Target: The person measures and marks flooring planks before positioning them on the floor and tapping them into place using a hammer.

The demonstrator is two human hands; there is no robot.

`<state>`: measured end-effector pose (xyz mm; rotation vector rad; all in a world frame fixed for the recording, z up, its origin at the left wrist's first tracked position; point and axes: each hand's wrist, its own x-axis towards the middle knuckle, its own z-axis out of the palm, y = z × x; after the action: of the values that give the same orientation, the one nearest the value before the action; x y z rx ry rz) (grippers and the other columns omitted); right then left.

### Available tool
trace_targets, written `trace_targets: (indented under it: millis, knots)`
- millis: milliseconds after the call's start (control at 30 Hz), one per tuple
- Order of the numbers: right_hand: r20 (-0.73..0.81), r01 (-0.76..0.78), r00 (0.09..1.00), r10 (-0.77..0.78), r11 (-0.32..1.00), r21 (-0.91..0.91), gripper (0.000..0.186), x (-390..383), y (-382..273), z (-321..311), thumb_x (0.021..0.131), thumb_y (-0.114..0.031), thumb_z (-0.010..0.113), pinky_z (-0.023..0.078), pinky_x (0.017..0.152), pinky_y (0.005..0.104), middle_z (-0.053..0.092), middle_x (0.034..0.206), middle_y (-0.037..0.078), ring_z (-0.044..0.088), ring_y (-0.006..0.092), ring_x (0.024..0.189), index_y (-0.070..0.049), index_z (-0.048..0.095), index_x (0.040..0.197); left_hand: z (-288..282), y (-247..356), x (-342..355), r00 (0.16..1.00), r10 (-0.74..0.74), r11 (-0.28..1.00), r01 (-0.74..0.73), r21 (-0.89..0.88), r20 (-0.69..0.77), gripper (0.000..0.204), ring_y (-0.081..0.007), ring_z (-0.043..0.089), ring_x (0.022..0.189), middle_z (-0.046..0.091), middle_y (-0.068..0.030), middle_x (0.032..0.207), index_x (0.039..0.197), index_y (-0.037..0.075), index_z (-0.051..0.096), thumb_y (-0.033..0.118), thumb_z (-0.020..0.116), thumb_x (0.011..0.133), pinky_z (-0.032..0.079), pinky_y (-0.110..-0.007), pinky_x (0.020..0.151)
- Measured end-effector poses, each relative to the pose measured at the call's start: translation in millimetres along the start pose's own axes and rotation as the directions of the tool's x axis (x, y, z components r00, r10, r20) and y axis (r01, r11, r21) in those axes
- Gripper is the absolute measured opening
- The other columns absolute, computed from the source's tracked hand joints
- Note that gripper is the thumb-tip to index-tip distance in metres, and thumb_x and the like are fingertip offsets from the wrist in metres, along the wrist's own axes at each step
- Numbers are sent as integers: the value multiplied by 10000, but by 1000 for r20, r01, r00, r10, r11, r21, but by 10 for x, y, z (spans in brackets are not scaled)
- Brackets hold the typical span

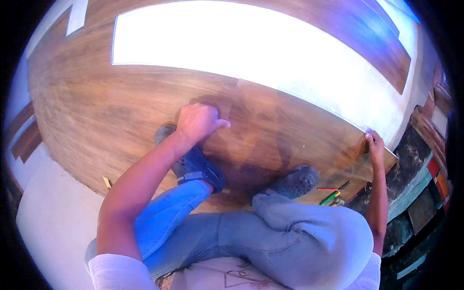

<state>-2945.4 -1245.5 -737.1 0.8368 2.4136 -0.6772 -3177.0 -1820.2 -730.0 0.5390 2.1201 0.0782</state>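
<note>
Wood-look floor planks cover much of the floor in front of me. My left hand is closed in a fist on them, thumb pointing right, and I see nothing in it. Far to the right, my right hand grips the end of a floor plank at its long far edge, thumb on top. Its other fingers are partly hidden. Beyond that edge lies a bright white strip of bare floor, with more planks on its far side.
My dark clogs rest on the planks. A green-handled tool and a red, thin item lie beside the right clog. A small yellow piece is at the left. Plank offcuts lie far left; dark clutter stands right.
</note>
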Motion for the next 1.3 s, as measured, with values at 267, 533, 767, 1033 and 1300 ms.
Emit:
trace_targets:
  millis: [267,533,767,1033,1300]
  knots:
    - [-45,18,999,-17,999,29,413,24,57,121,923,-363,660,455,685,417,554,725,185,502,257,691,35,583,843,90,-28,72,1000,-21,999,20,-35,-5,542,-325,700,747,724,-129,784,735,79,736,610,684,830,558,-445,707]
    - [-292,195,950,-111,941,278,276,88,-97,272,792,-314,795,520,804,393,698,834,134,648,296,833,-47,741,830,214,-183,136,962,-226,831,273,-485,154,474,-190,635,465,659,-131,551,630,-11,694,357,695,930,528,-347,529]
    - [-734,384,672,-103,895,226,166,-360,-110,733,832,-102,713,373,1121,474,672,1191,144,572,347,1208,-56,671,986,248,-468,319,985,-135,893,169,-418,110,524,-187,610,475,650,-113,549,624,-10,688,406,669,941,491,-350,514]
    - [-697,11,717,9,1000,24,489,-806,127,1187,879,-231,682,322,1165,494,463,1470,196,409,382,1385,-51,561,1317,-189,178,217,978,-11,994,34,-106,210,443,-203,673,620,685,-95,630,722,14,725,350,598,981,546,-373,676]
    - [-684,73,729,-12,996,60,551,-802,163,1219,936,-337,625,246,1214,498,370,1550,185,317,378,1451,-83,508,1410,-316,994,436,852,430,898,-368,241,-299,155,-390,637,818,655,-197,861,937,-11,645,91,728,855,501,-445,753]
